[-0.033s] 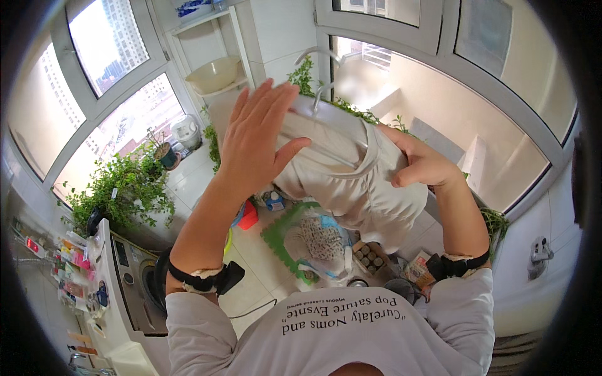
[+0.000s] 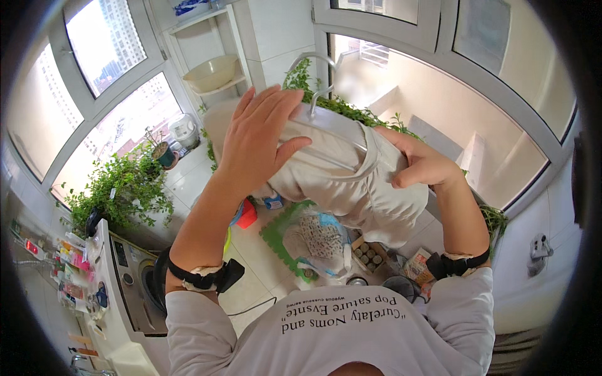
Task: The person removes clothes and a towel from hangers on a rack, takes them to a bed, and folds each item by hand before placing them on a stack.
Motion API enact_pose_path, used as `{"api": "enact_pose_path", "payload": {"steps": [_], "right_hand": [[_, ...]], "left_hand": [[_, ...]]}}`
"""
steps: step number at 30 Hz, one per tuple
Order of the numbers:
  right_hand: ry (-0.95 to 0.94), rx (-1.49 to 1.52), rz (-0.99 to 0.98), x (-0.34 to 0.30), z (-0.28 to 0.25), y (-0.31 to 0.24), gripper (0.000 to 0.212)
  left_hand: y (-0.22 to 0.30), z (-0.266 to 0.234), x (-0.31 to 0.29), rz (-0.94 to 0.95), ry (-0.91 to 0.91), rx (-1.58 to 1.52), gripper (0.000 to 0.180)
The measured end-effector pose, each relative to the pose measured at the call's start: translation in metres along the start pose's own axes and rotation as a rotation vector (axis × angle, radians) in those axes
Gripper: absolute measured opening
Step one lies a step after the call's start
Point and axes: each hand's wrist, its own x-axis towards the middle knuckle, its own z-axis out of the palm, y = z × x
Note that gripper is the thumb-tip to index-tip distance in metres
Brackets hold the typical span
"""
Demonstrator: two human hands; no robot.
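Note:
Cream pants (image 2: 392, 200) with a gathered waistband hang in front of me, bunched at the top. A pale metal clothes hanger (image 2: 323, 95) pokes out of the waist opening, its hook upward, and its lower bar shows inside. My left hand (image 2: 258, 135) lies over the left part of the pants with fingers stretched and thumb apart. It looks open, palm side toward the cloth. At the waistband's right side, my right hand (image 2: 426, 160) grips the fabric, thumb in front and fingers mostly hidden behind.
Leafy plants (image 2: 119, 194) line the window on the left, and more greenery stands behind the pants. A washing machine (image 2: 135, 282) is at lower left. Below on the floor are a clear plastic bag (image 2: 323, 241), a green mat (image 2: 279, 235) and a box of cans (image 2: 370, 254). A white shelf holds a basin (image 2: 210, 74).
The hanger's hook has shifted slightly left and tilted. The fingers of my left hand have dipped a little. My right hand keeps its grip in nearly the same place.

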Motion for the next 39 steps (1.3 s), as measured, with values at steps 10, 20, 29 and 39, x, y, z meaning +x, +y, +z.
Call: {"api": "enact_pose_path", "payload": {"steps": [10, 20, 29, 39], "right_hand": [[0.701, -0.342, -0.466, -0.01, 0.015, 0.039, 0.017], [1.15, -0.279, -0.651, -0.001, 0.014, 0.069, 0.007], [1.265, -0.289, -0.69, 0.017, -0.018, 0.038, 0.008], [0.057, 0.062, -0.387, 0.127, 0.104, 0.036, 0.066]], "left_hand": [[-0.013, 0.031, -0.027, -0.15, 0.044, 0.14, 0.01], [-0.015, 0.032, -0.061, -0.274, 0.073, 0.107, 0.015], [-0.055, -0.001, -0.072, -0.707, 0.378, -0.14, 0.017], [-0.029, -0.02, 0.013, -0.823, 0.419, -0.437, 0.028]]}}
